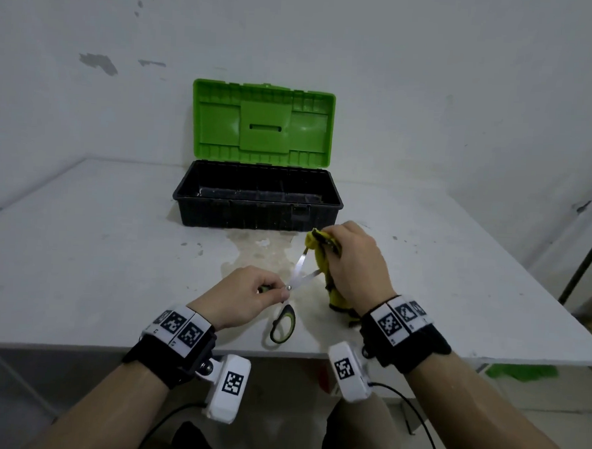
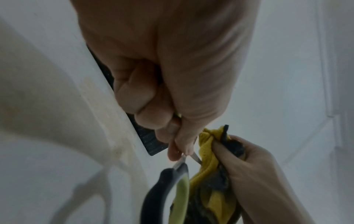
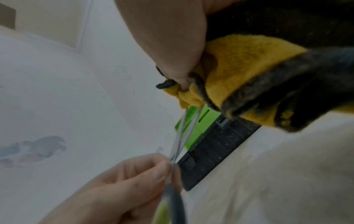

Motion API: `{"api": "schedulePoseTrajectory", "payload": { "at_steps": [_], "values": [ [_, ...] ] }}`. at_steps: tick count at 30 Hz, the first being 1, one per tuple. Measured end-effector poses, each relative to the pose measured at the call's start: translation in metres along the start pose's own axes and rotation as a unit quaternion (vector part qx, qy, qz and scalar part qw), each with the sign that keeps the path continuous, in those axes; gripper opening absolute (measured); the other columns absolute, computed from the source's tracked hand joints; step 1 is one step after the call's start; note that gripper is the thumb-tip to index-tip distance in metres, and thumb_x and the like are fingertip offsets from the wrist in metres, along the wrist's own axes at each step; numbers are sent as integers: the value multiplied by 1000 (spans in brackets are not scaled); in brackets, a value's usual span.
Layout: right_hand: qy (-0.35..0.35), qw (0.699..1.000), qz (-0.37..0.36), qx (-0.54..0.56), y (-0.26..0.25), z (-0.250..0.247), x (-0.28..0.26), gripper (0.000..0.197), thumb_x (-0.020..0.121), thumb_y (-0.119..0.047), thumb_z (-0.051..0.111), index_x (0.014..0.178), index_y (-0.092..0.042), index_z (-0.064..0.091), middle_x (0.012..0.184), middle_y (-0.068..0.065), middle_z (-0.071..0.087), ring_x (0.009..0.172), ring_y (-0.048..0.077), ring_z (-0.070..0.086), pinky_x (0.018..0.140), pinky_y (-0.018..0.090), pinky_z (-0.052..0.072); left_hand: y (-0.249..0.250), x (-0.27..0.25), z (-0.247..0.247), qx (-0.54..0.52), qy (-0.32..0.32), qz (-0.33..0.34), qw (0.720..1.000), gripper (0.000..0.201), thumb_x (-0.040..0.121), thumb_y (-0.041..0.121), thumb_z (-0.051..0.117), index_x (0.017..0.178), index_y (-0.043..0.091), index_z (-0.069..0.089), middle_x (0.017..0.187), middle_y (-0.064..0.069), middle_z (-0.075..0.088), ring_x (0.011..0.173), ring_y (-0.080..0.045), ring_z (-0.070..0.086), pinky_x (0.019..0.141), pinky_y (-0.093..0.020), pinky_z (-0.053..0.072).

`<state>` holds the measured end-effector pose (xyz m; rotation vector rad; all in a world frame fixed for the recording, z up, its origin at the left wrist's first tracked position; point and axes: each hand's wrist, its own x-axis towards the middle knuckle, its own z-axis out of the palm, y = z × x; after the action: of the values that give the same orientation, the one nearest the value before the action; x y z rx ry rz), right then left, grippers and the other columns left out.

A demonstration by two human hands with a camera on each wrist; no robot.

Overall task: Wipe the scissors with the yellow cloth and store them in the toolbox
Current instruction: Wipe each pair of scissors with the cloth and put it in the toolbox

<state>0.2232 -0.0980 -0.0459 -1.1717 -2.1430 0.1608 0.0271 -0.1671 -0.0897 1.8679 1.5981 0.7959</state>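
Observation:
The scissors (image 1: 299,274) have steel blades spread apart and black-and-green handles (image 1: 283,326). My left hand (image 1: 249,295) grips them by one handle near the pivot (image 2: 182,160), above the table's front. My right hand (image 1: 351,261) holds the bunched yellow cloth (image 1: 322,256), stained dark in places, with the blade tips (image 3: 191,118) running into it. The toolbox (image 1: 258,205) stands open behind the hands, with a black tub and a raised green lid (image 1: 263,123). Its tub looks empty.
The white table (image 1: 80,264) carries a stained patch in front of the toolbox and ends close to my wrists. A white wall stands right behind the box. A dark pole (image 1: 587,260) rises beyond the table's right edge.

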Motion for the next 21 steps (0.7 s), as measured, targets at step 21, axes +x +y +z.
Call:
{"api": "schedulePoseTrajectory", "payload": {
  "at_steps": [21],
  "values": [
    [112,992,3,60,-13,-18,-8,17,94,-17,56,108,-18,66,100,-1,58,84,17,57,76,33,50,4,-5,6,-58,-17,-14,998,24,96,35,62,80,21,73,59,16,54,50,2,46,58,-21,35]
  ]
}}
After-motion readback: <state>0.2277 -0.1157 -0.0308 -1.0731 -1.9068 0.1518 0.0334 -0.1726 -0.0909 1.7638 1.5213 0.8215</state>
